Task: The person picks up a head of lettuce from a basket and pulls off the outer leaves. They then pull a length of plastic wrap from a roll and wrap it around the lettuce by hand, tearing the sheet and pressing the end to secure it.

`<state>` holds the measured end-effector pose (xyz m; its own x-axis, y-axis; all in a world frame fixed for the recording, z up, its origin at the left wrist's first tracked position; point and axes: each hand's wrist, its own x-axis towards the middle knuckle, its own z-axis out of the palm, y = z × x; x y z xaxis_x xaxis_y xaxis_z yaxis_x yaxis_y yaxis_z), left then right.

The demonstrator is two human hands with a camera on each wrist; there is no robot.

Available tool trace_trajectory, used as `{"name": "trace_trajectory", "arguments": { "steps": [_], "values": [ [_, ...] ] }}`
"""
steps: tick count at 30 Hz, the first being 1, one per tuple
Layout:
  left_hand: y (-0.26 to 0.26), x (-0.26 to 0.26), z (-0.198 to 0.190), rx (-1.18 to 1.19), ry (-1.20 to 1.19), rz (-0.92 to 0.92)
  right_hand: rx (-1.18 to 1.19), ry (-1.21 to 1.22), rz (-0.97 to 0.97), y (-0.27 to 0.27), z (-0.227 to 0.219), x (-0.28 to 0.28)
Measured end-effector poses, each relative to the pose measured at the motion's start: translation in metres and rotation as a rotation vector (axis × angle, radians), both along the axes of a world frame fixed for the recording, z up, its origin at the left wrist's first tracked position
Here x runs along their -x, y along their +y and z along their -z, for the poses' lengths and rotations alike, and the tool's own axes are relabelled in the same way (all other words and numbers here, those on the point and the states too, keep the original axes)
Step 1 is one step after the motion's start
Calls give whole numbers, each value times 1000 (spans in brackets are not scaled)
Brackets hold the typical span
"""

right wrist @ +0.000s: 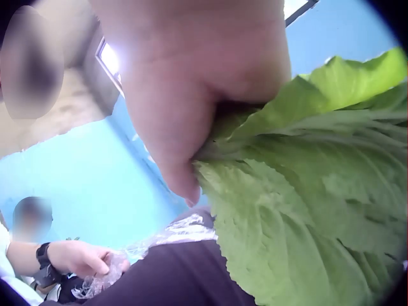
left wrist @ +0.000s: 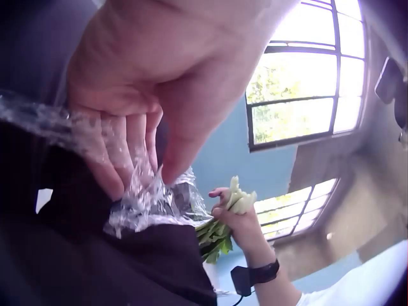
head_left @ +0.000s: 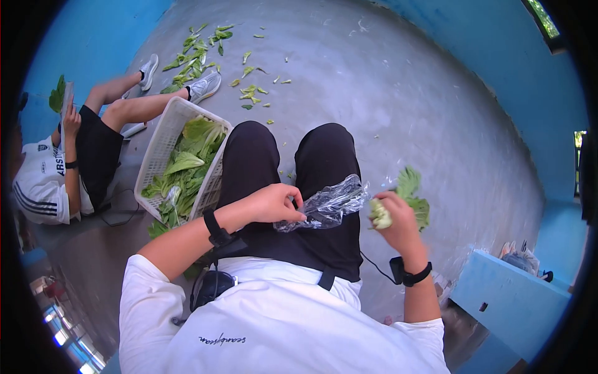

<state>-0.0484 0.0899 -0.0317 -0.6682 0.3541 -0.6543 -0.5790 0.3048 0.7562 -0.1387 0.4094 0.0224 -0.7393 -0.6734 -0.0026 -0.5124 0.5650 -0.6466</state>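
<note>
Walls (head_left: pixel 523 93) — left (head_left: pixel 273 202) holds film (head_left: pixel 336 202); right (head_left: pixel 400 223), perhaps lettuce (right wrist: pixel 293 217).

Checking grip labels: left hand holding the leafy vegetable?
No, the left hand pinches clear plastic film; the right hand holds the vegetable.

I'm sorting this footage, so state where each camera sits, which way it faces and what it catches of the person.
Head: on the head, facing forward and down over the lap; shows left hand, right hand, forearms, white shirt, dark trousers.
Left wrist: faces along the left hand to the clear plastic; the right hand shows beyond.
Right wrist: faces along the right hand to the leafy vegetable; the left hand shows beyond.
Both wrist views share hands, plastic, vegetable and trousers.
</note>
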Motion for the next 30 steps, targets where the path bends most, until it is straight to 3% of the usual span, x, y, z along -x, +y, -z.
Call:
{"name": "trace_trajectory", "arguments": {
  "steps": [2,5,8,9,12,13,17,24,28,30],
  "values": [
    [1,4,-15,207,207,129,-16,42,-106,-7,5,-6],
    [5,10,-27,527,563,154,-14,84,-133,-14,20,-7],
    [12,36,-38,458,532,96,-37,93,-153,-12,30,-3],
    [21,41,-37,456,626,41,-13,105,-168,-11,32,-2],
    [48,55,-38,452,443,122,52,148,-195,-13,34,-3],
    [54,52,-27,480,588,129,70,159,-196,-14,33,-5],
    [50,60,-12,151,221,22,129,183,-215,-12,32,-8],
    [17,61,-3,-141,-17,-416,57,224,-350,4,26,-11],
    [9,58,2,-237,-21,-525,11,216,-346,7,22,-11],
    [13,56,3,-220,36,-496,-18,207,-331,9,23,-11]
  ]
}}
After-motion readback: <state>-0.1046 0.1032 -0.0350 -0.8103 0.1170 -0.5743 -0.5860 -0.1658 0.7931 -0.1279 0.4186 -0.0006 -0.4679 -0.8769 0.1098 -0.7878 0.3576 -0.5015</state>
